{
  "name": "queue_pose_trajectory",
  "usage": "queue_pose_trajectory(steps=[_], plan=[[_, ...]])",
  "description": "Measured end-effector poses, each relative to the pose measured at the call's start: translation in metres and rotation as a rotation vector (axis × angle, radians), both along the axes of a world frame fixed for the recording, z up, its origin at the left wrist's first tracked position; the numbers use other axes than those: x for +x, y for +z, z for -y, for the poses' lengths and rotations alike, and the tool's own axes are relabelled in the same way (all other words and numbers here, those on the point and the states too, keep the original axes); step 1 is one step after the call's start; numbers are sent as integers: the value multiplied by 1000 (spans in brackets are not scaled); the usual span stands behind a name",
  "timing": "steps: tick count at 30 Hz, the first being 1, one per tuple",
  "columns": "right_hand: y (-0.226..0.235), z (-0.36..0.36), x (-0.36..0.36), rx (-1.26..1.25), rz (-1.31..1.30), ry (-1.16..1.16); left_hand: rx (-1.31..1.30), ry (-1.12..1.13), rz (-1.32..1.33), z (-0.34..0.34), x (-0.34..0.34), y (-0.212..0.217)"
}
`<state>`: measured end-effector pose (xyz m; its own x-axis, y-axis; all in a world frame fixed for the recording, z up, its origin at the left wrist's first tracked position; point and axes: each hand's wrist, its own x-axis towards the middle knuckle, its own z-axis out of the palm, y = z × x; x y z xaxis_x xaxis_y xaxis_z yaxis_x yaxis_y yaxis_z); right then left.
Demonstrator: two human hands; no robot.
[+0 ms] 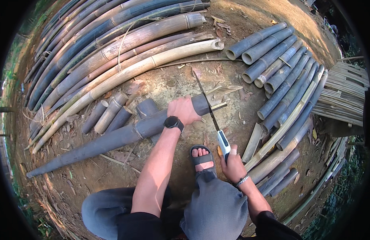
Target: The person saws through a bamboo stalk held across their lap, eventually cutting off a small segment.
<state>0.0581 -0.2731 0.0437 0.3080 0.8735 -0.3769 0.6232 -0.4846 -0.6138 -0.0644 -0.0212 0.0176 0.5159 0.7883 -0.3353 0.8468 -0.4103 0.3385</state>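
Long poles point(113, 48) lie far left, cut tubes point(281, 80) right, a pole point(113, 138) between, slats point(345, 92) far right.

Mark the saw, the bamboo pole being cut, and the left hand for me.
saw point(211, 116): head view, middle of the blade.
bamboo pole point(113, 140): head view, dark shaft left of the wrist.
left hand point(184, 110): head view, back of the hand.

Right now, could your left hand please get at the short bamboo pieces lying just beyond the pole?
Probably yes: the left hand grips the grey pole, and the short pieces lie uncovered just beyond it.
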Motion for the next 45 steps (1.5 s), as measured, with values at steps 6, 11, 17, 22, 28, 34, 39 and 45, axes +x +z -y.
queue_pose_trajectory(steps=[6,11,17,22,28,34,39,45], plan=[[-12,-23,-1,-7,52,-2,50,2,10,4,0,-1],[7,43,-2,59,80,65,80,-3,2,6,-2,-2],[-5,-14,-13,-82,56,-65,-2,18,40,-3,-5,-2],[-1,9,0,-43,106,25,41,33,60,-1,-3,-6],[14,33,-7,-114,75,13,-6,17,24,-13,-11,-1],[-15,-13,-1,11,153,-8,24,2,73,-7,1,-6],[0,43,-4,86,89,36,-3,10,28,-12,-7,-2],[-22,-20,-2,2,94,3,1,4,21,-11,-3,-2]])
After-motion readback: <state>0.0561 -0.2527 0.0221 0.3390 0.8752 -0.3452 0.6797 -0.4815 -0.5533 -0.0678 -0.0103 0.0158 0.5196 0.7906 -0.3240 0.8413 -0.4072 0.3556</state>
